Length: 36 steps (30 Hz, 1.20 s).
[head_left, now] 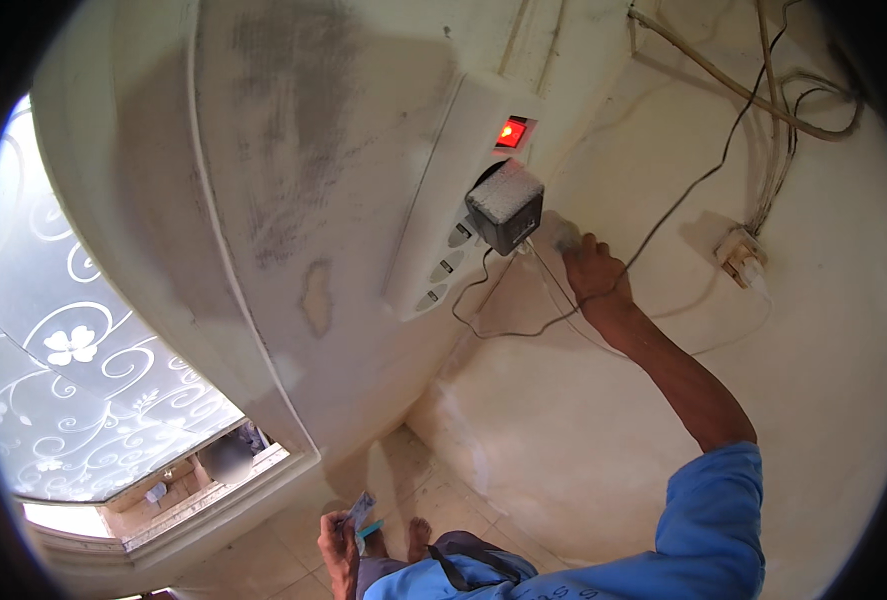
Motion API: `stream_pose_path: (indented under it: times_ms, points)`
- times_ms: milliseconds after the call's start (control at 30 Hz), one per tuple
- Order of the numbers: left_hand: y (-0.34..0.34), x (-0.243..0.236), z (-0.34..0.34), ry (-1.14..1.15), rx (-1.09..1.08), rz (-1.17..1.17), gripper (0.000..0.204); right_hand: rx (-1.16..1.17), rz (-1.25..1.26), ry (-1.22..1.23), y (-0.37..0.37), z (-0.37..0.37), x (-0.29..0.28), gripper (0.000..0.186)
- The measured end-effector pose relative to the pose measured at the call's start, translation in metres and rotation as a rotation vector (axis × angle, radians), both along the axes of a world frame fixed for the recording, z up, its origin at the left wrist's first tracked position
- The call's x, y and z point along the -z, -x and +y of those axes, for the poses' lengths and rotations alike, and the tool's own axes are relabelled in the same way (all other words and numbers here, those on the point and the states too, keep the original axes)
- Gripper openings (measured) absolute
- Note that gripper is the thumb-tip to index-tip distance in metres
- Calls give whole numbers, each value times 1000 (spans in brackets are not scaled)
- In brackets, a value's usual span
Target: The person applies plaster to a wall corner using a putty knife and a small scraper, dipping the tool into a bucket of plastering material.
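Observation:
My right hand point(600, 275) is raised to the cream wall, just right of a black plug-in adapter point(505, 207). Its fingers are curled, and a blurred grey patch lies at the fingertips; I cannot make out what they hold. The adapter sits in a white power strip point(446, 200) fixed to the wall, with its red switch point(511, 132) lit. A thin black cable point(679, 200) passes over my right hand. Low down, my left hand point(339, 545) is closed around a small grey-blue flat piece point(362, 508). A teal strip point(371, 529) shows beside it.
At the right, a small wall socket point(739, 258) holds a white plug, with cables rising from it. More cables point(799, 115) hang at the upper right. A window point(94, 330) with a white floral pattern is at the left. Tiled floor point(284, 560) lies below.

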<state>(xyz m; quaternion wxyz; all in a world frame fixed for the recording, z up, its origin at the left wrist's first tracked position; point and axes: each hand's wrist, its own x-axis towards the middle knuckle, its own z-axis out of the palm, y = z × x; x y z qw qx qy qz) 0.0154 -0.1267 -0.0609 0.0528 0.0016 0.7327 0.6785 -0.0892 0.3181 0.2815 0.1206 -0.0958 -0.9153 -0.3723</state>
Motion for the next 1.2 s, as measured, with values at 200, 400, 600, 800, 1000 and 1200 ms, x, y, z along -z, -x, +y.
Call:
stream_pose_path:
  times_ms: [200,400,600,800,1000,1200]
  points:
    - [-6,5,-3,-76,-37,-23,11,-14,48,6,4,-14,-5,19]
    - [3,-7,8,-3,46,18,10,5,31,-65,5,0,14,20]
    - [3,-12,-2,-105,167,-75,22,50,33,144,-69,-14,-17,23]
    - [13,-45,39,-245,217,-48,10,133,214,711,-151,-43,-32,28]
    - [24,-113,73,-490,242,-233,15,-50,433,1633,-206,-92,0,36]
    - [36,-176,111,-794,535,-583,10,-362,-39,1527,-216,-146,41,49]
